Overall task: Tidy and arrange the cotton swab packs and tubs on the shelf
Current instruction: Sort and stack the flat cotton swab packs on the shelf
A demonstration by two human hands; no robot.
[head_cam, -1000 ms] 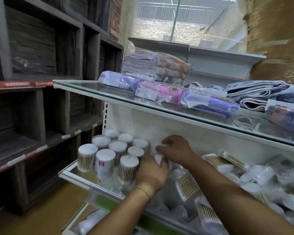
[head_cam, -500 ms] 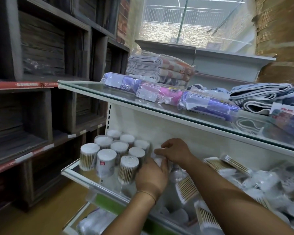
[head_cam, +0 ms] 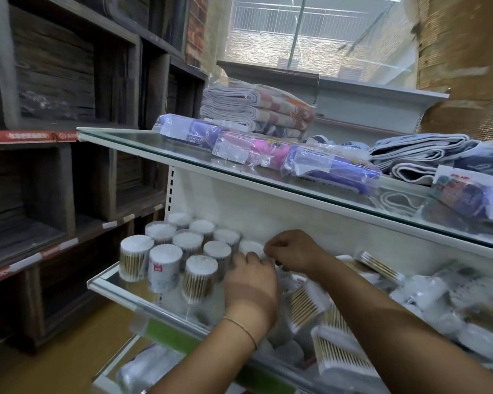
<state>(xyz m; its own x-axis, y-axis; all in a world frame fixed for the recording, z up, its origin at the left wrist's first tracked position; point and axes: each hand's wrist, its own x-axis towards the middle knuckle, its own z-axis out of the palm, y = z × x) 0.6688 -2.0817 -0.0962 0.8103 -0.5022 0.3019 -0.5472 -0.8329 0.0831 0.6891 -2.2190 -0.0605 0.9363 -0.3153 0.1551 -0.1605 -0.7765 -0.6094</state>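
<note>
Right fingers are curled and pinch the rim of a white-topped cotton swab tub. That tub stands at the right end of the tub block, touching it or just short of it; blur hides the gap. The right hand is right of the block.

Left fingers bend against the tub's near side. The back of the left hand covers the tub body, so I can't tell whether it grips. There's a thin bracelet at that wrist.

The tubs in the block are upright on the lower glass shelf.

Cotton swab packs lie loose right of the block, overlapping, partly under both forearms and smeared, so no count. Above the block, the upper glass shelf holds wrapped cloth packs and folded towels, with labels unreadable.
</note>
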